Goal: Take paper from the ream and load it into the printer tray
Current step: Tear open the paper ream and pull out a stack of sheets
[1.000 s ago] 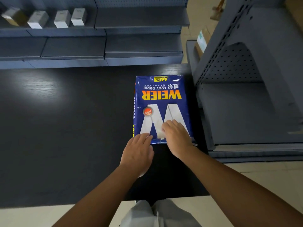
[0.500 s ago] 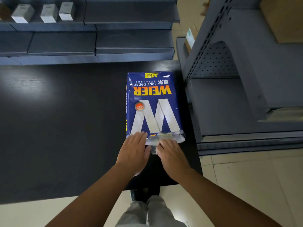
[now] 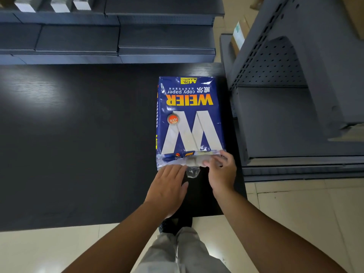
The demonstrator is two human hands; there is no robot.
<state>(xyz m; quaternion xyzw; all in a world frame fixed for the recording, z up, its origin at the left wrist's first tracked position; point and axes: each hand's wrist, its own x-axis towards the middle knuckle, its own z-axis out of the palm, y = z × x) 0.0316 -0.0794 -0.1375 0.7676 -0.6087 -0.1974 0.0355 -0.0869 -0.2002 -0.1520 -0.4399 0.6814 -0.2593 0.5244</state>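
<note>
A blue "WEIER copy paper" ream (image 3: 189, 117) lies flat on the black table (image 3: 78, 134), its near end toward me. The clear plastic wrapper flap (image 3: 183, 160) at that near end is loosened and crumpled. My left hand (image 3: 169, 186) rests flat with fingers together, its fingertips on the left part of the flap. My right hand (image 3: 221, 172) curls its fingers around the flap's right corner. No printer tray can be made out in view.
Grey metal shelving (image 3: 285, 115) stands close to the right of the ream. More grey shelves (image 3: 118, 36) run behind the table, with small white boxes (image 3: 59, 4) on top. A cardboard box (image 3: 239, 34) sits behind the right shelving. Pale floor lies below the table's near edge.
Both hands slid from the ream's top back to its near end. The wrapper flap has been pulled loose there, and my right hand shifted out to the right corner.
</note>
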